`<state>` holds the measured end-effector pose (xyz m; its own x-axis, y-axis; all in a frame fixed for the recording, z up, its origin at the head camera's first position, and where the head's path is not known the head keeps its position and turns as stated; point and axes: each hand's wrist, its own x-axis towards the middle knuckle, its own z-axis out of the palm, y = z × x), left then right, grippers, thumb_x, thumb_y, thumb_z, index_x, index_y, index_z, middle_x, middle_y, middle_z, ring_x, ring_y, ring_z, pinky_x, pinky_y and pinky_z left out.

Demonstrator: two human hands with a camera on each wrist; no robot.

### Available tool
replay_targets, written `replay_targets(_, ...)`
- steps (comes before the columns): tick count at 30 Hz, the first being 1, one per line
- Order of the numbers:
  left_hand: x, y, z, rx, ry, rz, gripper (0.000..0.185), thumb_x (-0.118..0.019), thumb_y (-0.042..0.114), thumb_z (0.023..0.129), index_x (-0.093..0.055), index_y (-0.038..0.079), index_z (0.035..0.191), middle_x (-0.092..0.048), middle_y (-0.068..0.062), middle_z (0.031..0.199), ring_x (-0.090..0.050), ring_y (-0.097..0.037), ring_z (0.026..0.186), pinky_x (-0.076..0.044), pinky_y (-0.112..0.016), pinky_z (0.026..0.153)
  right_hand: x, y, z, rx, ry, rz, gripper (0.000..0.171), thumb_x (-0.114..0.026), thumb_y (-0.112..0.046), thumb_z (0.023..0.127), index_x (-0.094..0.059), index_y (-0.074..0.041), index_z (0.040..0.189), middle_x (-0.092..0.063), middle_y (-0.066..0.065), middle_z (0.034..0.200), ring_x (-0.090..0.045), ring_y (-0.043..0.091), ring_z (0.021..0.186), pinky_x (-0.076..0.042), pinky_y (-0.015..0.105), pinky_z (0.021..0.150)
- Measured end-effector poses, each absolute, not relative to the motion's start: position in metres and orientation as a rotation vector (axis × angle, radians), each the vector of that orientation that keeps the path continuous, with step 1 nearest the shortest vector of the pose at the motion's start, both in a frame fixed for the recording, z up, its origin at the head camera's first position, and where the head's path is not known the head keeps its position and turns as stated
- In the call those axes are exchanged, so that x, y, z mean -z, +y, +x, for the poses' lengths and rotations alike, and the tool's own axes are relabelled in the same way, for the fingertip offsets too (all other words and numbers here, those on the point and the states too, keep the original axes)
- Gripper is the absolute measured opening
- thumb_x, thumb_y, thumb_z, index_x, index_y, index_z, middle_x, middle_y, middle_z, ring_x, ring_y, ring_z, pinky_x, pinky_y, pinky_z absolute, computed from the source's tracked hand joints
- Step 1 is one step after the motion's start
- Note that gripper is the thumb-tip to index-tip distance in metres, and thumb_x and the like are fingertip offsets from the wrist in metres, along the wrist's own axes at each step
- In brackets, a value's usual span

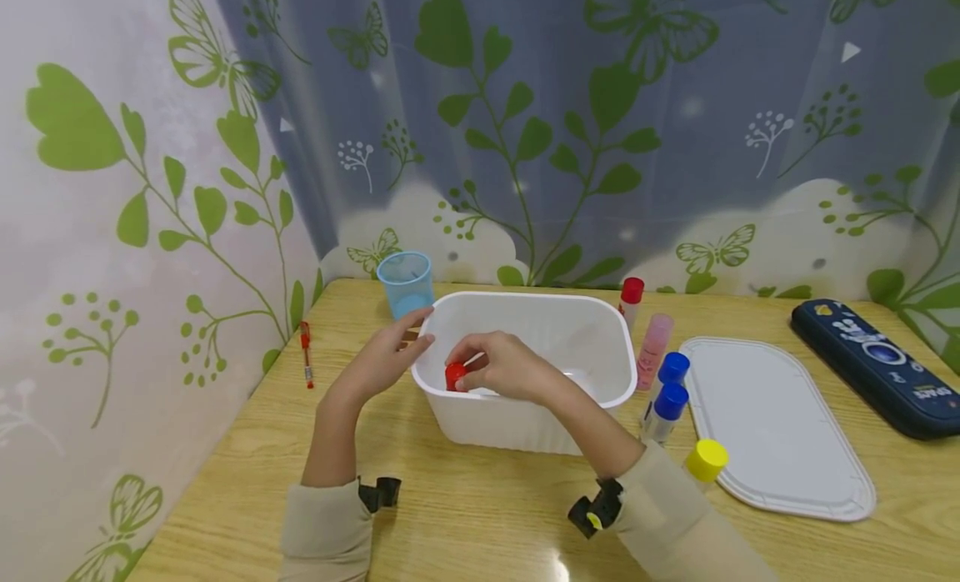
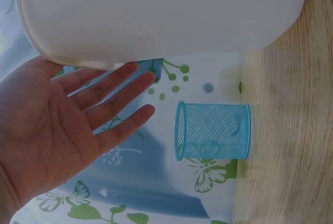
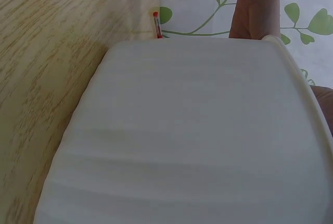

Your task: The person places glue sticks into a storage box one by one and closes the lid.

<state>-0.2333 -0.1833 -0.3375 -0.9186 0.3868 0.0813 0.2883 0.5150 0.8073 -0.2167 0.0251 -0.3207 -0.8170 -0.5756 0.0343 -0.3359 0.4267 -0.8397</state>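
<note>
While the right hand (image 1: 501, 367) reaches over the near rim of the white plastic bin (image 1: 600, 382), its fingers pinch a small red-capped item (image 1: 455, 375), probably a glue stick like those outside; only the cap shows. It looks light and rigid, its smooth plastic a little slippery, so a pinch around the cap or the barrel just below should serve best. The left hand (image 1: 386, 357) lies flat and holds nothing, fingers straight against the bin's left wall. The bin's interior otherwise looks bare, though its near floor is hidden. Behind its left corner stands a blue mesh pen cup (image 2: 212, 131), apparently empty. Right of the bin stand a red-capped stick (image 1: 631, 302), a pink tube (image 1: 655, 339), two blue-capped sticks (image 1: 666, 398) and a yellow-capped one (image 1: 705, 461), then the bin's white lid (image 1: 780, 432) and a dark pencil case (image 1: 873, 365). A red pen (image 1: 306, 354) lies on the wooden counter (image 1: 480, 515) at left.
</note>
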Motion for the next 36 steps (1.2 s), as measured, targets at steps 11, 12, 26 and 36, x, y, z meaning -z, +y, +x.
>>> replay_targets(11, 0.339, -0.185, -0.233, -1.37, 2.643, 0.602, 0.053, -0.046, 0.028, 0.098, -0.03, 0.007, 0.143, -0.037, -0.016, 0.139, -0.043, -0.035, 0.12, -0.042, -0.05, 0.089, 0.325, 0.023, -0.22, 1.239, 2.45, -0.939, 0.018, -0.069, -0.006, 0.082, -0.062, -0.006, 0.099, -0.064, 0.002, 0.094, -0.063, 0.016, 0.087, -0.05, 0.024, 0.074)
replay_targets(12, 0.339, -0.184, -0.233, -1.37, 2.643, 0.601, 0.053, -0.046, 0.028, 0.098, -0.03, 0.007, 0.143, -0.037, -0.016, 0.139, -0.043, -0.035, 0.12, -0.042, -0.05, 0.089, 0.325, 0.023, -0.221, 1.233, 2.452, -0.943, 0.018, -0.069, -0.006, 0.082, -0.062, -0.006, 0.099, -0.064, 0.003, 0.094, -0.063, 0.017, 0.087, -0.049, 0.024, 0.075)
replay_targets(26, 0.337, -0.184, -0.232, -1.353, 2.653, 0.586, 0.053, -0.048, 0.029, 0.097, -0.03, 0.009, 0.143, -0.04, -0.014, 0.138, -0.045, -0.032, 0.118, -0.044, -0.048, 0.088, 0.312, 0.035, -0.208, 1.37, 2.498, -0.933, 0.023, -0.064, -0.011, 0.087, -0.062, -0.003, 0.108, -0.063, 0.005, 0.103, -0.059, 0.018, 0.097, -0.048, 0.029, 0.081)
replay_targets(36, 0.338, -0.185, -0.233, -1.334, 2.661, 0.56, 0.053, -0.047, 0.03, 0.098, -0.029, 0.011, 0.144, -0.038, -0.012, 0.139, -0.044, -0.031, 0.119, -0.043, -0.048, 0.089, 0.276, 0.085, -0.163, 1.672, 2.53, -0.867, 0.025, -0.064, -0.015, 0.088, -0.062, -0.005, 0.111, -0.061, 0.005, 0.109, -0.059, 0.02, 0.101, -0.049, 0.031, 0.082)
